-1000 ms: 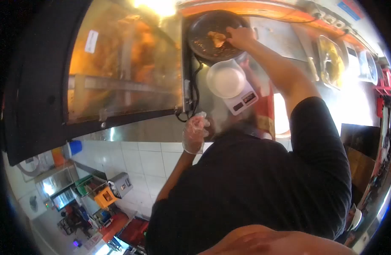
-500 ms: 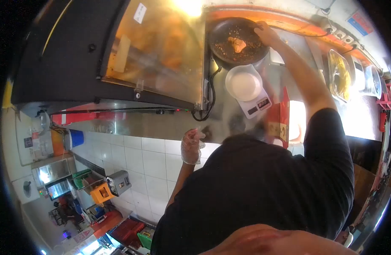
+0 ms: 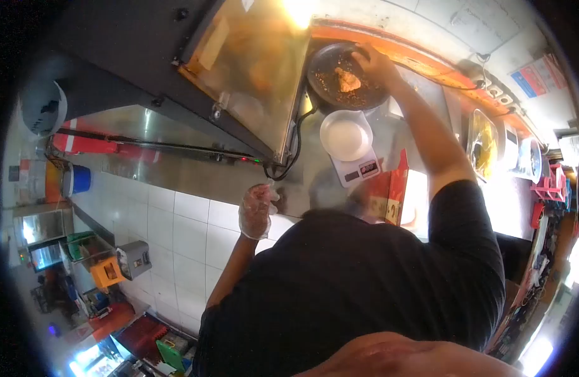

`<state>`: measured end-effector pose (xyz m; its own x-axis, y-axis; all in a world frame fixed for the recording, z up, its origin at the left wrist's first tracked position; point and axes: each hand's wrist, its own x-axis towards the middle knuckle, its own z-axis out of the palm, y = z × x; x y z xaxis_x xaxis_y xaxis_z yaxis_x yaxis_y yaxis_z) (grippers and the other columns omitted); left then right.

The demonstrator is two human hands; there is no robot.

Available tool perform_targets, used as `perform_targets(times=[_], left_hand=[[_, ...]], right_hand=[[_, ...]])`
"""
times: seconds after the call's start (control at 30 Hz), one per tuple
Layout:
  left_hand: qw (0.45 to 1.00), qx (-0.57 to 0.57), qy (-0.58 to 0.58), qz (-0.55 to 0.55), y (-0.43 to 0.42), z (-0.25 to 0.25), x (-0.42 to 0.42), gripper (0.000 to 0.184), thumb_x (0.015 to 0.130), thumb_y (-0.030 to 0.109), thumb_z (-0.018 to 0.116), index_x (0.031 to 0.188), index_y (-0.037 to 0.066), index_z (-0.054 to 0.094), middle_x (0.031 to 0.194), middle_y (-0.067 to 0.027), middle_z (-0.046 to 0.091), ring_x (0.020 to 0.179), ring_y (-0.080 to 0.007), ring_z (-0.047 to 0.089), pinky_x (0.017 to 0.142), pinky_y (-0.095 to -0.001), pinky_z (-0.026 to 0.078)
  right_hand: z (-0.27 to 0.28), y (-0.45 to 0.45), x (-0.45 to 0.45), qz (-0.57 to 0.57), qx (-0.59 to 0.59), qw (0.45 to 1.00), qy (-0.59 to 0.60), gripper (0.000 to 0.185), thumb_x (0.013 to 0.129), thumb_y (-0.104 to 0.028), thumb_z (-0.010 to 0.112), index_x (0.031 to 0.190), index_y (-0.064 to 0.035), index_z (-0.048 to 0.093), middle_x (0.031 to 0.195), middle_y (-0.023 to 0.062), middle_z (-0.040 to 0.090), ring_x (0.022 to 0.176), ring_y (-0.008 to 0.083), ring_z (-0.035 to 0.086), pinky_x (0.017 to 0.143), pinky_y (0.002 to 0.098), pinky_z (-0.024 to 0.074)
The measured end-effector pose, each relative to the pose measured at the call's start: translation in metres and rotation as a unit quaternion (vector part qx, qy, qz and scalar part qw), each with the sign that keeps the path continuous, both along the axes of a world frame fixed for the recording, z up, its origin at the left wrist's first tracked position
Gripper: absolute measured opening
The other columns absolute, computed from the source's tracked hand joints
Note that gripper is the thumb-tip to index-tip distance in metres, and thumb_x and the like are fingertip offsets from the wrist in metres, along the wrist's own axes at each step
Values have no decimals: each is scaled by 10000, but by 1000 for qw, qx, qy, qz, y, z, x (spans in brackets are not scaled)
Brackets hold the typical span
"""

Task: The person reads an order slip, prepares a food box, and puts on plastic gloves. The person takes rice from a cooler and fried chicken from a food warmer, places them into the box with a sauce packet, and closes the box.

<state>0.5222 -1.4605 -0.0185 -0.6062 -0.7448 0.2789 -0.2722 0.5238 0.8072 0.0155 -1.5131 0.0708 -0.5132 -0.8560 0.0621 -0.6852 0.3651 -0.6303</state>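
My right hand [image 3: 375, 65], bare, is over the right side of a dark round pan [image 3: 327, 91], its fingers apart and nothing visible between them. A browned piece of food [image 3: 347, 80] lies in the pan just below the fingertips, among many small crumbs. My left hand [image 3: 256, 210] wears a clear plastic glove and hangs near the counter's front edge, fingers loosely bent and apart, with nothing visible in it. Between the two hands, a white bowl [image 3: 346, 138] rests on a white digital scale [image 3: 357, 169].
A glass-fronted, lit cabinet [image 3: 252, 69] stands left of the pan, with a black cable [image 3: 297, 147] at its corner. Right of the scale is a red box [image 3: 396, 188]. Farther right stands a tray of yellow food [image 3: 483, 146]. White tiles [image 3: 189, 232] show below the counter.
My right hand has moved from the food to the pan's rim, then back over the pan's right side. The gloved left hand stays near the counter edge. The camera view has shifted.
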Motion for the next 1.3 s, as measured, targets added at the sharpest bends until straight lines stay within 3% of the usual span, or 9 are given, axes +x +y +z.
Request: perform_targets(times=[0.07,0.2,0.33,0.47,0.53,0.8,1.07,1.13,1.3], left_hand=[[1000,-8,-6,13,4,-3,3,265,1024,191,614,1206,3,571,1000,-106,694,850,-148,665,754,-274,538],[988,145,62,9,18,-5,-9,259,1022,173,614,1210,2,567,999,-106,693,867,-154,669,778,-289,535],[998,59,33,-16,13,3,2,290,1008,191,637,1218,4,565,973,-106,702,857,-163,680,753,-301,542],[999,34,-40,14,10,8,6,325,990,207,658,1229,7,566,966,-107,723,841,-180,690,732,-311,548],[987,155,-27,45,11,25,-2,310,998,206,641,1235,21,567,975,-110,727,830,-177,687,723,-311,552],[996,81,-25,-18,13,18,-9,309,1003,206,629,1230,4,568,966,-108,727,799,-170,667,730,-317,547],[997,63,-30,-19,5,19,-8,332,983,182,644,1243,-15,582,934,-117,735,830,-189,689,773,-331,556],[995,84,-37,-48,1,8,-10,354,974,170,654,1258,-23,566,950,-105,728,840,-180,687,772,-333,557],[940,272,15,-205,-15,6,-47,393,954,141,677,1303,27,536,1046,-71,693,865,-166,679,757,-312,554]], right_hand=[[-32,-2,0,-22,-115,989,90,486,981,-450,571,1345,-127,568,1189,226,687,1102,414,657,946,487,509],[-47,3,8,24,118,992,29,498,969,-464,568,1333,-125,587,1181,244,678,1115,435,639,967,483,495],[-26,-7,2,-6,-64,996,54,493,963,-461,574,1345,-150,583,1184,259,673,1128,458,626,992,495,485],[-87,6,4,4,72,996,61,508,968,-460,563,1351,-127,587,1194,254,671,1100,433,645,981,511,488],[-47,-3,0,49,94,992,68,509,971,-456,560,1355,-124,590,1185,254,673,1076,429,655,965,506,495],[-63,4,42,79,48,991,100,518,968,-455,572,1388,-153,578,1196,213,687,1067,390,669,945,450,511],[-27,-19,14,10,45,998,-49,566,959,-517,561,1444,-225,536,1289,205,653,1197,410,613,1031,465,469],[-69,-19,-11,58,61,994,75,571,960,-517,581,1419,-178,559,1270,176,673,1126,355,663,984,438,500],[-62,-14,-40,75,82,994,5,626,938,-564,597,1423,-170,551,1338,184,631,1168,377,638,1013,450,490]])
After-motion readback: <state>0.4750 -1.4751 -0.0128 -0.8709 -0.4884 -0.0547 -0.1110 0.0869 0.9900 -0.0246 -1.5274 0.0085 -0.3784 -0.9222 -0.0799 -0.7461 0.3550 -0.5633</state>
